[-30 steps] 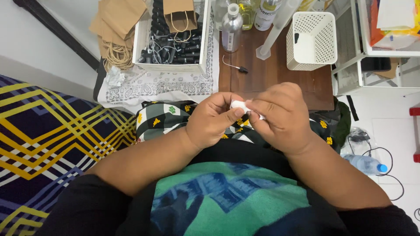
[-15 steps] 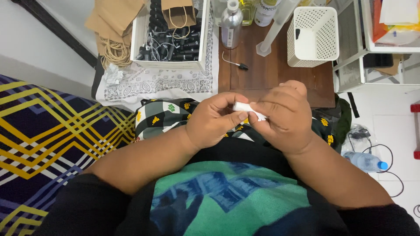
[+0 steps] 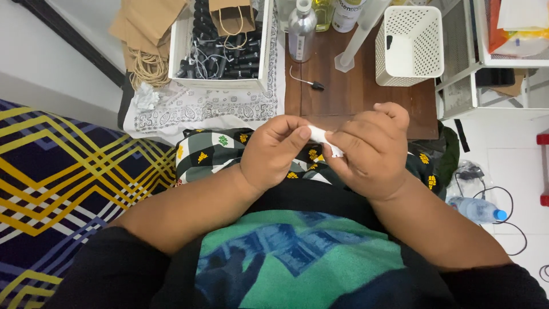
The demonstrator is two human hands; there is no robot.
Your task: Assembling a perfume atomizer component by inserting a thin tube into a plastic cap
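Seen from above, a seated person held a small white object (image 3: 321, 137) between both hands, above the lap and just in front of a dark wooden table (image 3: 366, 97). The left hand (image 3: 274, 151) pinched one end with thumb and fingertips closed on it; the right hand (image 3: 369, 151) curled tightly around the other end, hiding most of it. To handle so small a piece well, the grip probably needed to stay light and close to the fingertips, hands braced near each other so it could not slip into the lap. The object looked white, short and roughly tube-shaped, perhaps a wrapped or rolled piece; its exact kind could not be told. A patterned checked cloth (image 3: 211, 151) lay under the hands. On the table stood a white perforated basket (image 3: 409, 43) and a silver spray bottle (image 3: 301, 31).
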